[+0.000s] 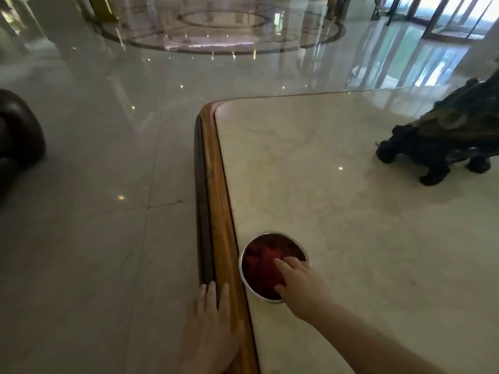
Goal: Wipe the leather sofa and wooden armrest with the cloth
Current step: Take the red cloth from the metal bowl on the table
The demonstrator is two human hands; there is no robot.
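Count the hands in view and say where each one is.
2. The left hand lies flat on the table's wooden edge. The right hand reaches into the metal bowl on the marble top, fingers on the red cloth.

Tabletop (337, 184) mostly free; bowl (244, 276) near edge, statue (442, 147) far right.

Light: dim indoors; daylight enters through windows (459, 12) top right.
Glare: bright reflections on polished floor (108, 130).
Focus: soft, slightly blurred throughout.
Edges: wide-angle bending.
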